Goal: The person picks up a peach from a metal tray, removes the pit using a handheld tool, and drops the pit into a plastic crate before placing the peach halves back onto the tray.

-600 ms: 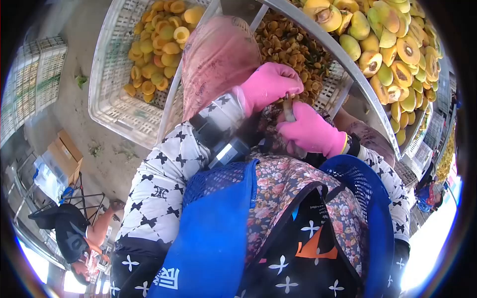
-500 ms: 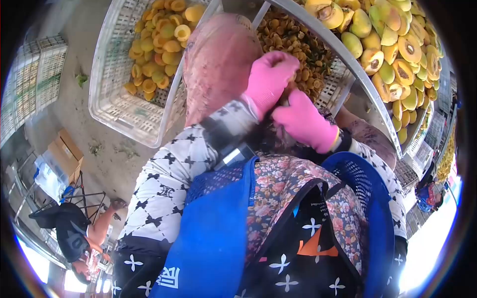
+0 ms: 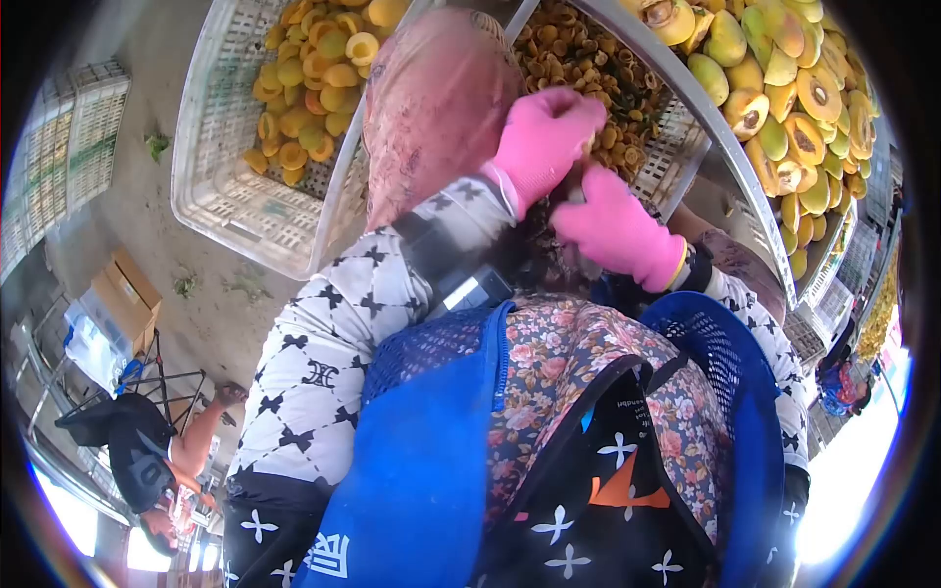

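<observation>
Both of my hands wear pink gloves and work close together above the middle crate [image 3: 680,134]. My left hand [image 3: 547,142] is closed, its fingertips pinched near small brown pit-like pieces [image 3: 580,64]. Just below and to its right, my right hand [image 3: 618,227] is closed too, with the thumb side turned toward the left hand. Whatever lies between the fingers is hidden by the gloves. A white crate [image 3: 240,230] on the left holds halved, hollowed yellow fruit [image 3: 312,83]. Heaped at the upper right are yellow-green, apricot-like fruit [image 3: 779,88], several cut with brown centres showing.
A grey rim [image 3: 676,83] runs between the middle crate and the fruit heap. Stacked crates [image 3: 74,147] and a cardboard box [image 3: 127,299] stand on the floor at left. Another person [image 3: 147,461] sits at lower left. My blue apron [image 3: 421,441] covers my lap.
Both hands have shifted slightly right in view, and the right hand has turned a little. They stay close together. The camera view has moved slightly.
</observation>
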Available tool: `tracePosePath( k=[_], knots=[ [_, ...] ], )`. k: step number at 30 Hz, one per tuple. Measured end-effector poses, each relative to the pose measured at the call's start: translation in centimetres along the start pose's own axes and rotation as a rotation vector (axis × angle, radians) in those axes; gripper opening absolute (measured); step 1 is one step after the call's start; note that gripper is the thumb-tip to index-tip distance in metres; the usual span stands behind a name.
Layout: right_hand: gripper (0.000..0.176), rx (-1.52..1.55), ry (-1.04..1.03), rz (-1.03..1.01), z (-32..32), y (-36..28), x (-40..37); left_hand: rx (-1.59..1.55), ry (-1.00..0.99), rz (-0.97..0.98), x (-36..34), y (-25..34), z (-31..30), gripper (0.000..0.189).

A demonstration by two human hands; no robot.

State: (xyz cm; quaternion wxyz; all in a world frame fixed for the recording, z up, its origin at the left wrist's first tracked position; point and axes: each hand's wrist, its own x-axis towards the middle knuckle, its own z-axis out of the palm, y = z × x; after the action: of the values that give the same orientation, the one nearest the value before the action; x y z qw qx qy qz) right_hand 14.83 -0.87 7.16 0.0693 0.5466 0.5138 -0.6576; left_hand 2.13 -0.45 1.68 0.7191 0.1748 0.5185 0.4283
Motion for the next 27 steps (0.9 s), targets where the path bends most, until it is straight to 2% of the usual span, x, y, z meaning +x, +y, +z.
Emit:
tracePosePath(
  k=[2,3,5,6,8,9,10,12,13,14,17,18,20,21,22,23,24,25,27],
  knots=[
    [0.03,0.126,-0.055,0.133,-0.2,-0.3,-1.4,0.274,-0.263,-0.085,1.3,0.3,-1.0,0.029],
    [0.029,0.195,-0.079,0.202,-0.2,-0.6,-2.1,0.236,-0.312,-0.053,1.7,0.1,-1.2,0.03],
    [0.023,0.267,-0.115,0.163,-0.8,-0.2,-1.8,0.173,-0.414,0.007,2.3,-0.1,-1.3,0.033],
    [0.021,0.302,-0.108,0.134,-1.0,0.0,-1.6,0.045,-0.385,0.016,1.9,0.1,-1.1,0.031],
    [0.025,0.286,-0.111,0.138,-1.3,-0.2,-1.8,0.126,-0.28,0.006,1.2,0.0,-0.5,0.03],
    [0.027,0.216,-0.067,0.024,-1.2,0.3,-1.7,0.17,-0.223,0.009,0.9,0.1,-0.3,0.029],
    [0.03,0.141,-0.021,-0.09,-1.0,1.2,-1.6,0.264,-0.179,0.057,0.4,0.0,0.0,0.031],
    [0.029,-0.032,0.105,-0.223,-0.5,2.3,-1.2,0.256,0.062,0.265,-0.9,0.2,1.4,0.033],
    [0.027,-0.123,0.183,-0.248,-0.1,2.4,-0.7,0.251,0.186,0.363,-1.4,0.3,1.6,0.034],
    [0.025,-0.215,0.258,-0.275,0.2,2.4,-0.3,0.333,0.216,0.388,-1.1,0.3,1.3,0.037],
    [0.029,-0.141,0.073,-0.191,-0.2,1.4,-0.9,0.26,-0.027,0.037,-1.5,1.3,0.3,0.037],
    [0.03,-0.023,-0.02,-0.089,-0.8,1.3,-1.5,0.163,-0.128,0.088,-0.5,-0.5,-0.3,0.028],
    [0.031,0.203,-0.202,0.102,-2.4,0.6,-2.0,0.057,-0.113,0.197,-1.1,-0.8,0.0,0.028],
    [0.031,0.227,-0.142,0.049,-2.0,1.0,-1.9,0.002,-0.107,0.248,-1.5,-0.9,0.3,0.029],
    [0.031,0.248,-0.086,-0.007,-1.0,1.6,-1.6,0.11,0.032,0.3,-1.5,-0.6,0.7,0.028],
    [0.031,0.269,-0.033,-0.065,-0.1,1.6,-1.2,0.088,0.075,0.294,-1.3,-0.1,0.9,0.029],
    [0.036,0.148,0.104,-0.132,0.8,0.9,-0.7,0.065,0.118,0.285,-0.9,0.4,1.0,0.031],
    [0.036,0.106,0.135,-0.171,0.9,1.1,0.1,0.042,0.162,0.268,-0.7,0.5,1.0,0.033],
    [0.036,0.023,0.2,-0.254,0.8,1.3,2.4,0.017,0.113,0.249,0.4,0.4,0.4,0.031]
  ],
)
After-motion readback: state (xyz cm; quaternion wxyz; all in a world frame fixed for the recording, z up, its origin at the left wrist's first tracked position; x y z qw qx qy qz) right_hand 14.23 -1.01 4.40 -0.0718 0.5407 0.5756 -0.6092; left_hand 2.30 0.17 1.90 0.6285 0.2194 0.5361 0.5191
